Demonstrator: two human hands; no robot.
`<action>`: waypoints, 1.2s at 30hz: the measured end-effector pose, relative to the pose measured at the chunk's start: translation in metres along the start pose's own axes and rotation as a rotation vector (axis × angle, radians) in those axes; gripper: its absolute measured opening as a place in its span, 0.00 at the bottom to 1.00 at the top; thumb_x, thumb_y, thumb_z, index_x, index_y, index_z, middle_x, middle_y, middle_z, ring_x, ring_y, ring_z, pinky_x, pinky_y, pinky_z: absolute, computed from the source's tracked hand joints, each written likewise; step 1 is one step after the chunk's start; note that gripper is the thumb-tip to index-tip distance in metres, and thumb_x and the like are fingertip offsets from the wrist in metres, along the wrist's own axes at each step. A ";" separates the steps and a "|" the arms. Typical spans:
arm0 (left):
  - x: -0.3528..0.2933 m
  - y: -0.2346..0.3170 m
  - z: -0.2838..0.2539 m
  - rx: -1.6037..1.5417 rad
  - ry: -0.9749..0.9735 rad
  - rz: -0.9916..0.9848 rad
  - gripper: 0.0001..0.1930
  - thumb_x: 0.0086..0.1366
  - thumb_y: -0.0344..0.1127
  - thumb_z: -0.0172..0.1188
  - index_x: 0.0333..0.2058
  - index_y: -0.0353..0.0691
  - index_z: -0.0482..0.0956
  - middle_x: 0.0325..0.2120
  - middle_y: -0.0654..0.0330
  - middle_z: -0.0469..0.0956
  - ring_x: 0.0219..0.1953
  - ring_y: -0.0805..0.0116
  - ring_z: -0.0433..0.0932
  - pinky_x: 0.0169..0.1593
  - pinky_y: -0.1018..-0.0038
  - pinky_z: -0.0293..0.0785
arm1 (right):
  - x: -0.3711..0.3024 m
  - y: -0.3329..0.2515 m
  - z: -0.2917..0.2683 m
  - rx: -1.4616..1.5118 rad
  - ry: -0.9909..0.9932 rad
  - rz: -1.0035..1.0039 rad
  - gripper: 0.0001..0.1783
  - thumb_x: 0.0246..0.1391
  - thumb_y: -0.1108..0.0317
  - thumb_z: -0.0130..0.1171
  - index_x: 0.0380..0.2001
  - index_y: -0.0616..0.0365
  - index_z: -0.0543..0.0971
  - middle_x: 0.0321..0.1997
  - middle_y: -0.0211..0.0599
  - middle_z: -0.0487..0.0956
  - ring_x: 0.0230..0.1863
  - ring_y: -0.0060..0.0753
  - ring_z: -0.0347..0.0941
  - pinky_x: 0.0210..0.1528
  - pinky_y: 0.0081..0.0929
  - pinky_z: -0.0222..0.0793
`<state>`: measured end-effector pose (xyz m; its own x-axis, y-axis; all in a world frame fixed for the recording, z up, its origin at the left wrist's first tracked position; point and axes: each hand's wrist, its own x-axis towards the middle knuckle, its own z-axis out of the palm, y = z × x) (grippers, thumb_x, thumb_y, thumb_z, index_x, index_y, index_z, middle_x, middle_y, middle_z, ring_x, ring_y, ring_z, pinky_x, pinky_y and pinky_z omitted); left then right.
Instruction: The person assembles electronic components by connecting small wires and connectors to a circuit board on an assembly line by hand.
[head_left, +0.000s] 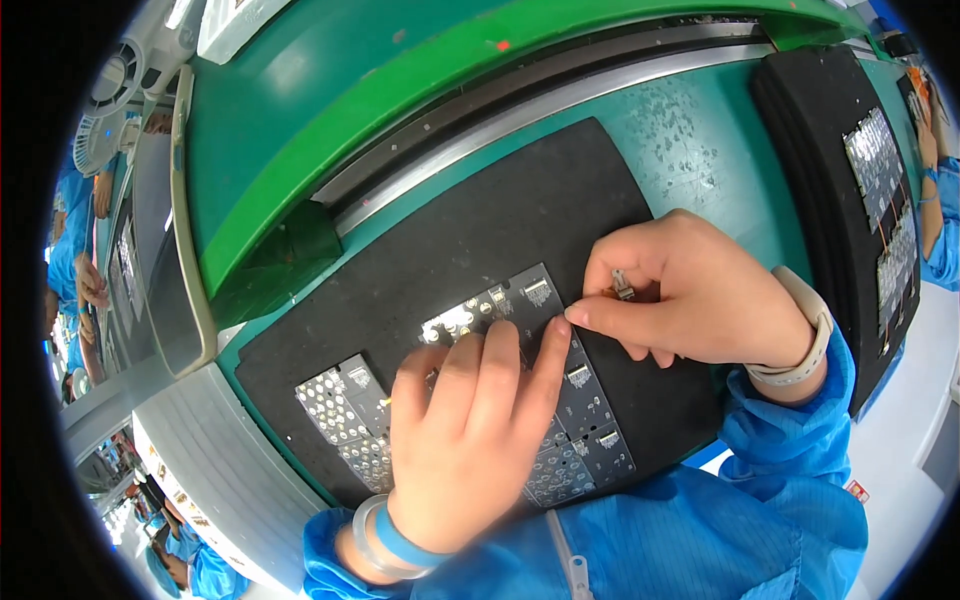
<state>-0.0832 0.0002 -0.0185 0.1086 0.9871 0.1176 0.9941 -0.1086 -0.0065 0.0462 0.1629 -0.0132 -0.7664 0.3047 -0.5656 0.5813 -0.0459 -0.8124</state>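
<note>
My left hand lies palm down with its fingers apart over a dark circuit board panel that carries rows of round shiny contacts and small white connectors. Its index fingertip touches the panel near the upper right edge. Right beside that fingertip, my right hand has thumb and forefinger brought together at the panel's edge. A small metallic part shows between its curled fingers; its exact kind is too small to tell. Another board section reaches out left of my left hand. All of it rests on a black foam mat.
A green-edged conveyor rail runs behind the mat. Further boards lie on black foam at the right, near another person's arm. A stack of pale grey sheets stands at the left. Co-workers in blue sit beyond it.
</note>
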 end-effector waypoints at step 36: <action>-0.044 0.047 -0.018 -0.977 -0.330 0.379 0.14 0.42 0.35 0.63 0.30 0.38 0.78 0.31 0.63 0.73 0.33 0.67 0.70 0.34 0.76 0.67 | -0.025 0.017 0.014 -0.104 -0.041 -0.110 0.10 0.45 0.67 0.62 0.20 0.62 0.77 0.19 0.42 0.77 0.22 0.42 0.75 0.25 0.32 0.67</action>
<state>-0.0414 -0.0510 -0.0057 0.5467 0.8373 0.0015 0.4780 -0.3136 0.8205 0.0716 0.1415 -0.0146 -0.8363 0.2632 -0.4810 0.5168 0.0854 -0.8518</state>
